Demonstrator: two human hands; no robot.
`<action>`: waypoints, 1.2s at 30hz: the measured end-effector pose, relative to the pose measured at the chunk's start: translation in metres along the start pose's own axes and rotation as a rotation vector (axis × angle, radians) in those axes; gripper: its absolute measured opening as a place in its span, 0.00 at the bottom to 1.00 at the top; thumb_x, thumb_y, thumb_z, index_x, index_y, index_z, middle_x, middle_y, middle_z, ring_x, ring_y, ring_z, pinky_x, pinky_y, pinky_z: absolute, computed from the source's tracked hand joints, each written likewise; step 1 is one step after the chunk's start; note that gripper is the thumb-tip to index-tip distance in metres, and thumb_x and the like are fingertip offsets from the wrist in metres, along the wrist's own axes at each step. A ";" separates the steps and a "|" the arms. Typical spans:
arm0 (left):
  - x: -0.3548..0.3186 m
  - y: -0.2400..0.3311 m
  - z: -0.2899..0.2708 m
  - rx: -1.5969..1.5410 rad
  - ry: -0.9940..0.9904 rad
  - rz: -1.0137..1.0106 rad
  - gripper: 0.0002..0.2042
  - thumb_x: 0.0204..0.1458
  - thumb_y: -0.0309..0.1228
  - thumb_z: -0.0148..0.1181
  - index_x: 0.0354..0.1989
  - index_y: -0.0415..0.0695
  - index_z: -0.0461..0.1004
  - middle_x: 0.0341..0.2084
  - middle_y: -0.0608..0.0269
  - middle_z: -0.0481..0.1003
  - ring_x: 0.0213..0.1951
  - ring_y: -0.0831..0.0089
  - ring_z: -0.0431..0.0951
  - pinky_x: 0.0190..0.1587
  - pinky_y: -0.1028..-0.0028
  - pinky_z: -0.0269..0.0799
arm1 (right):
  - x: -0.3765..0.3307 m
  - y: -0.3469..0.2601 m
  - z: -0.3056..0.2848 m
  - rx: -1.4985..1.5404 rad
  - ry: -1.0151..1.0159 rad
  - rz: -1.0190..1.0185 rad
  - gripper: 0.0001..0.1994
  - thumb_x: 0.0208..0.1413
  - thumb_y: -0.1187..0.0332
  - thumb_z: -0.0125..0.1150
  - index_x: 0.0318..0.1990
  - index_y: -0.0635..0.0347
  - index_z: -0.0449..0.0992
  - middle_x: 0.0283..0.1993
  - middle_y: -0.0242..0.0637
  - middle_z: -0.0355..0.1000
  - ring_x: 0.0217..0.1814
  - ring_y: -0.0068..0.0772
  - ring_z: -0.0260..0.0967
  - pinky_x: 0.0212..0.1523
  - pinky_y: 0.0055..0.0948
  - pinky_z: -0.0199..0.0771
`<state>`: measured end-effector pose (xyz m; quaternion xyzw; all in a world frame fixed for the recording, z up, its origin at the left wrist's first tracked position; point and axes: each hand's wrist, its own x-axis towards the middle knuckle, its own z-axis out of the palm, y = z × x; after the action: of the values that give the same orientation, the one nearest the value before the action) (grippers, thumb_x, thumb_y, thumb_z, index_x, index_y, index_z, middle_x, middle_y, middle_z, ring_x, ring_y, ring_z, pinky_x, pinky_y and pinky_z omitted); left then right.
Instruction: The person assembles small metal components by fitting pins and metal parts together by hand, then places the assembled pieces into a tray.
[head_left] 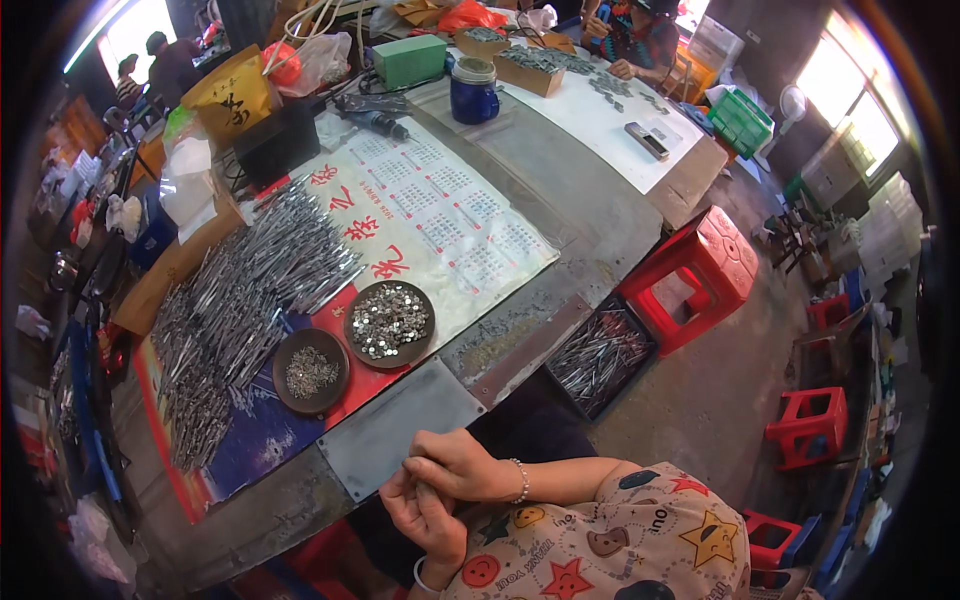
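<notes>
My left hand and my right hand meet just past the near table edge, the right above the left. Fingers on both are closed in a pinch; whatever they hold is hidden. Beneath and beyond them lies a flat grey metal plate. The nearest containers are a brown round dish of shiny silver discs and a smaller brown dish of tiny metal bits. A large heap of slender metal rods spreads over the table to the left.
A printed calendar sheet covers the tabletop. Right of my hands, a dark bin holds more rods beside a red stool. A blue mug and green box stand farther back. Across the table, another person's hand is near small grey pieces.
</notes>
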<state>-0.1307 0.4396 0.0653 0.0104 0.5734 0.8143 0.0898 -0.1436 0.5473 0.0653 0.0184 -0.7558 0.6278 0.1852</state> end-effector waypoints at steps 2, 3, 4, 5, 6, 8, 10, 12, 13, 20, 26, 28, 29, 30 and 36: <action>-0.003 0.008 0.007 0.023 -0.027 0.070 0.09 0.61 0.26 0.46 0.48 0.39 0.60 0.39 0.62 0.69 0.35 0.83 0.70 0.33 0.86 0.67 | 0.001 -0.005 -0.003 0.081 -0.002 0.018 0.08 0.56 0.68 0.60 0.34 0.61 0.68 0.24 0.40 0.68 0.23 0.37 0.70 0.24 0.29 0.68; -0.004 0.006 0.003 0.025 -0.027 0.071 0.09 0.61 0.26 0.46 0.48 0.39 0.60 0.39 0.62 0.69 0.35 0.83 0.70 0.33 0.86 0.67 | 0.002 -0.007 -0.002 0.081 0.045 -0.013 0.08 0.54 0.69 0.62 0.34 0.61 0.68 0.25 0.39 0.69 0.24 0.37 0.71 0.24 0.29 0.68; -0.006 0.001 -0.004 -0.001 -0.053 0.037 0.10 0.62 0.28 0.46 0.49 0.39 0.60 0.39 0.62 0.69 0.34 0.83 0.68 0.30 0.87 0.63 | 0.002 -0.008 -0.002 0.081 0.093 -0.044 0.09 0.52 0.70 0.64 0.35 0.61 0.69 0.26 0.38 0.69 0.25 0.36 0.71 0.25 0.29 0.69; -0.007 -0.002 -0.008 -0.026 -0.079 0.003 0.11 0.62 0.30 0.45 0.49 0.39 0.61 0.39 0.62 0.69 0.32 0.84 0.67 0.28 0.87 0.59 | 0.003 -0.006 -0.001 0.015 0.091 -0.121 0.12 0.47 0.73 0.67 0.36 0.60 0.68 0.28 0.38 0.70 0.24 0.38 0.70 0.25 0.30 0.69; -0.007 -0.001 -0.008 -0.024 -0.079 0.002 0.11 0.62 0.30 0.45 0.49 0.39 0.61 0.39 0.62 0.69 0.32 0.84 0.67 0.28 0.87 0.59 | 0.003 -0.004 0.000 0.017 0.092 -0.119 0.12 0.47 0.73 0.67 0.36 0.60 0.68 0.28 0.38 0.70 0.24 0.38 0.70 0.25 0.30 0.69; -0.006 0.001 -0.003 0.011 -0.057 0.051 0.11 0.61 0.29 0.45 0.49 0.39 0.61 0.36 0.63 0.70 0.26 0.88 0.62 0.22 0.88 0.52 | 0.001 0.003 0.002 -0.104 0.107 -0.297 0.13 0.47 0.75 0.66 0.37 0.59 0.67 0.28 0.39 0.69 0.24 0.41 0.69 0.24 0.32 0.69; -0.004 0.000 -0.002 0.019 -0.028 0.035 0.11 0.61 0.28 0.45 0.49 0.39 0.61 0.35 0.64 0.70 0.25 0.88 0.61 0.22 0.87 0.52 | 0.001 0.011 0.005 -0.113 0.086 -0.311 0.13 0.47 0.75 0.65 0.38 0.59 0.66 0.27 0.39 0.68 0.24 0.42 0.69 0.23 0.33 0.68; -0.005 -0.007 -0.010 -0.010 -0.020 0.025 0.11 0.59 0.27 0.45 0.49 0.40 0.61 0.35 0.64 0.70 0.24 0.88 0.61 0.21 0.86 0.51 | 0.000 0.009 0.006 -0.155 0.044 -0.301 0.13 0.49 0.77 0.62 0.39 0.58 0.64 0.26 0.38 0.67 0.24 0.45 0.69 0.23 0.36 0.68; -0.008 -0.009 -0.012 -0.008 -0.009 0.019 0.11 0.59 0.26 0.45 0.50 0.40 0.61 0.36 0.64 0.70 0.24 0.88 0.61 0.22 0.86 0.52 | 0.002 0.007 0.005 -0.204 0.024 -0.299 0.13 0.49 0.77 0.61 0.39 0.58 0.64 0.26 0.39 0.67 0.24 0.46 0.69 0.22 0.36 0.68; -0.007 -0.011 -0.004 -0.080 -0.035 0.040 0.08 0.62 0.24 0.45 0.48 0.39 0.61 0.42 0.60 0.69 0.41 0.80 0.70 0.39 0.84 0.68 | -0.004 0.001 0.007 -0.066 0.063 -0.078 0.10 0.56 0.72 0.56 0.42 0.61 0.64 0.26 0.40 0.68 0.26 0.41 0.70 0.26 0.32 0.70; -0.003 0.003 -0.008 0.000 -0.031 0.096 0.08 0.61 0.27 0.47 0.47 0.40 0.64 0.38 0.64 0.69 0.36 0.82 0.68 0.35 0.83 0.64 | 0.004 -0.008 -0.011 0.156 -0.149 0.058 0.10 0.60 0.65 0.55 0.32 0.63 0.67 0.26 0.39 0.67 0.26 0.36 0.69 0.27 0.28 0.67; -0.005 0.001 -0.008 0.066 -0.010 0.131 0.09 0.61 0.28 0.47 0.47 0.39 0.63 0.40 0.63 0.69 0.38 0.80 0.69 0.37 0.83 0.66 | 0.000 -0.004 -0.007 0.037 -0.147 -0.041 0.11 0.57 0.65 0.58 0.31 0.63 0.67 0.24 0.40 0.66 0.23 0.39 0.67 0.24 0.29 0.67; -0.006 0.001 -0.006 0.032 0.002 0.120 0.09 0.61 0.28 0.48 0.46 0.39 0.63 0.41 0.62 0.69 0.39 0.79 0.69 0.38 0.82 0.66 | -0.001 0.001 -0.003 0.035 -0.091 -0.121 0.11 0.56 0.65 0.60 0.29 0.62 0.67 0.22 0.38 0.66 0.21 0.41 0.66 0.21 0.30 0.66; -0.006 0.000 -0.005 -0.002 0.012 0.109 0.09 0.61 0.29 0.48 0.46 0.39 0.63 0.42 0.62 0.68 0.40 0.79 0.69 0.39 0.82 0.66 | -0.002 0.006 -0.001 0.029 -0.086 -0.116 0.11 0.56 0.65 0.60 0.29 0.62 0.67 0.22 0.38 0.66 0.21 0.41 0.66 0.21 0.30 0.66; -0.010 -0.010 -0.017 -0.038 -0.018 0.027 0.07 0.62 0.25 0.45 0.47 0.39 0.61 0.44 0.57 0.69 0.42 0.77 0.70 0.43 0.79 0.71 | -0.008 0.008 0.003 -0.291 -0.063 -0.217 0.12 0.58 0.64 0.58 0.28 0.62 0.66 0.20 0.37 0.65 0.20 0.44 0.67 0.20 0.33 0.66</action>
<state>-0.1220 0.4253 0.0511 0.0236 0.5566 0.8261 0.0842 -0.1387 0.5447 0.0547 0.0925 -0.8377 0.4872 0.2288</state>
